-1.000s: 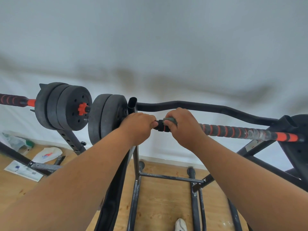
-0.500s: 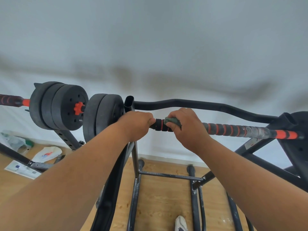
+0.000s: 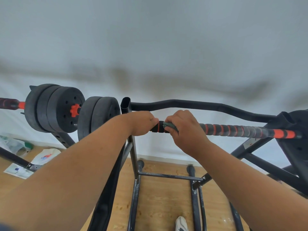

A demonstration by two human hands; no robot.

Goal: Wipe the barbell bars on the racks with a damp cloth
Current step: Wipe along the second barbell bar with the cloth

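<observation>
A barbell bar (image 3: 233, 130) with black and red ringed grip lies across the black rack (image 3: 133, 154), running right to a red end. My left hand (image 3: 141, 123) grips the bar close to the rack's upright post. Just right of it, my right hand (image 3: 185, 129) wraps around the bar with a dark green cloth (image 3: 170, 126) pressed under its fingers. Only a small fold of the cloth shows. A short stretch of bar is visible between the two hands.
Black weight plates (image 3: 98, 117) sit left of the rack post, and a second loaded bar (image 3: 55, 108) hangs further left. A curved black bar (image 3: 200, 105) runs behind. Plastic bags (image 3: 45, 155) lie on the wooden floor. A shoe (image 3: 181, 223) shows below.
My right hand with the cloth has slid a little left along the bar toward my left hand after moving right. The left hand keeps its grip.
</observation>
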